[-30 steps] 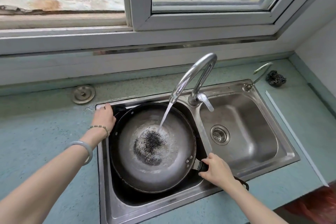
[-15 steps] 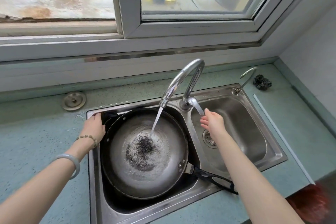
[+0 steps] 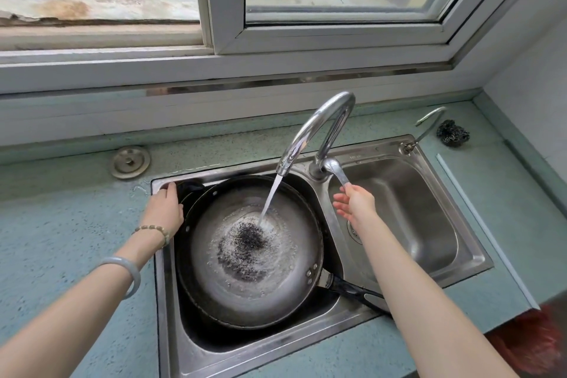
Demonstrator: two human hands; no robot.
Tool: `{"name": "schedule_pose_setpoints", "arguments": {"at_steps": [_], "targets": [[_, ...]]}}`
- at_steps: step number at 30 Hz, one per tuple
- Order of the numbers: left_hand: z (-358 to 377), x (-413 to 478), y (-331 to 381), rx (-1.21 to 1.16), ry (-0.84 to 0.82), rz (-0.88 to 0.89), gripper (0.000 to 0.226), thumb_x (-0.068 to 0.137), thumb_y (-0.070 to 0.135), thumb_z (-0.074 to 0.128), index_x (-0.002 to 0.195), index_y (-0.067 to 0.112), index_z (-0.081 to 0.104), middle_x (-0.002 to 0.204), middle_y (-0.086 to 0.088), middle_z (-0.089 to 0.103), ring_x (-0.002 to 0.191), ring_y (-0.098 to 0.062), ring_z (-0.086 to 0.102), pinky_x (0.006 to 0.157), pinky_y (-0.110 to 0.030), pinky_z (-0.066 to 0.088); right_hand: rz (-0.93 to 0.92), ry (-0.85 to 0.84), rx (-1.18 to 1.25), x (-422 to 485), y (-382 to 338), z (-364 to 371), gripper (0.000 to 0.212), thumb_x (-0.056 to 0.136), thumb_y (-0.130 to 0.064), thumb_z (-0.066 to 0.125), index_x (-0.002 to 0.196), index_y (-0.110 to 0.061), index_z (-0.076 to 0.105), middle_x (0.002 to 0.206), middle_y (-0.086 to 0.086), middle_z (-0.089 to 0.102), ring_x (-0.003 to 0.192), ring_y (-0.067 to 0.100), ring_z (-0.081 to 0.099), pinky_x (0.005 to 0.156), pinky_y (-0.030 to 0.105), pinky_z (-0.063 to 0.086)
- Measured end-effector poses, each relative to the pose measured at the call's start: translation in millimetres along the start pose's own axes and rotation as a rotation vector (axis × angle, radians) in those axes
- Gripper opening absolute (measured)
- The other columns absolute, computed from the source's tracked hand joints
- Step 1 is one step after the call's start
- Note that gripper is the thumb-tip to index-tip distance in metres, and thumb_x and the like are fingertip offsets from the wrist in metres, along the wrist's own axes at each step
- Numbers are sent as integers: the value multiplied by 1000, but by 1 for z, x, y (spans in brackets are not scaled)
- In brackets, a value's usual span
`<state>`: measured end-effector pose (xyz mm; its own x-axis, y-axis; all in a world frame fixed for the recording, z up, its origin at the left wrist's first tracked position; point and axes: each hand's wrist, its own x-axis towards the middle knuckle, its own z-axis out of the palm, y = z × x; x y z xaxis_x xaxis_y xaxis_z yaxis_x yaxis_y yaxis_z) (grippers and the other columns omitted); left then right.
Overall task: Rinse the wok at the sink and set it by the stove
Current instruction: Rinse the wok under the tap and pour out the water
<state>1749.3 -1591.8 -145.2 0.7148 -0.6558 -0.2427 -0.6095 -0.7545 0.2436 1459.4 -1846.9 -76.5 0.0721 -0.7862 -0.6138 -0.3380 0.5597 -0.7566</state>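
Note:
A dark metal wok lies in the left basin of the steel double sink. Its black handle sticks out over the divider toward me. Water runs from the curved tap into the wok, pooling around black specks at the bottom. My left hand holds the wok's far-left rim at the sink's corner. Over the right basin, my right hand has spread fingers, and its top touches the tip of the tap lever.
The teal counter surrounds the sink. On it are a round metal cap at the back left and a steel scourer beside a small second tap at the back right. A window ledge runs behind. Something red lies below right.
My right hand let go of the wok handle and rose to the tap lever. The left hand stayed on the rim. Water keeps running and the pool has widened.

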Motion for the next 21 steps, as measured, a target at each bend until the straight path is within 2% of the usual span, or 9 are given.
{"name": "schedule_pose_setpoints", "arguments": {"at_steps": [5, 8, 11, 14, 17, 19, 21], "targets": [[1, 0, 0, 1, 9, 9, 43, 85, 10, 56, 122, -5, 43, 111, -31, 57, 98, -47, 56, 81, -48, 48, 5, 2, -72, 5, 9, -1, 16, 96, -22, 46, 88, -12, 56, 65, 5, 57, 52, 20, 53, 55, 26, 39], [3, 0, 0, 15, 7, 6, 49, 86, 10, 55, 129, -6, 40, 116, -31, 55, 104, -47, 53, 87, -48, 45, 32, -17, -89, 4, 8, -4, 19, 97, -27, 46, 85, -15, 55, 65, 4, 56, 54, 20, 54, 57, 25, 40], [4, 0, 1, 17, 11, 8, 51, 86, 9, 54, 131, -6, 38, 117, -32, 54, 105, -48, 52, 88, -49, 44, 70, -107, -168, 0, 6, -13, 28, 97, -38, 49, 83, -14, 55, 68, 5, 57, 58, 20, 55, 57, 27, 43], [4, -1, 0, 16, 11, 8, 51, 87, 9, 54, 131, -7, 37, 117, -32, 54, 104, -48, 52, 86, -49, 45, 5, -244, -426, -12, 27, -28, 39, 88, -51, 57, 89, -12, 56, 72, 3, 57, 56, 15, 53, 52, 24, 43], [4, -1, 0, 18, 13, 12, 53, 87, 10, 53, 134, -7, 35, 117, -32, 54, 104, -47, 53, 86, -49, 45, -88, -392, -813, -28, 63, -49, 50, 71, -62, 69, 92, -17, 62, 85, -3, 64, 72, 10, 58, 65, 23, 45], [5, 0, 1, 28, 18, 16, 55, 88, 10, 52, 136, -7, 32, 118, -31, 54, 104, -46, 54, 84, -48, 45, -100, -421, -1016, -34, 80, -64, 46, 69, -59, 74, 91, -20, 62, 88, -7, 64, 80, 8, 58, 70, 23, 45], [6, 1, 2, 35, 19, 6, 56, 88, 10, 51, 138, -6, 29, 117, -30, 55, 102, -45, 55, 81, -47, 46, -86, -437, -1147, -39, 89, -74, 48, 65, -55, 78, 93, -20, 60, 84, -9, 59, 79, 8, 56, 70, 23, 44]]}}
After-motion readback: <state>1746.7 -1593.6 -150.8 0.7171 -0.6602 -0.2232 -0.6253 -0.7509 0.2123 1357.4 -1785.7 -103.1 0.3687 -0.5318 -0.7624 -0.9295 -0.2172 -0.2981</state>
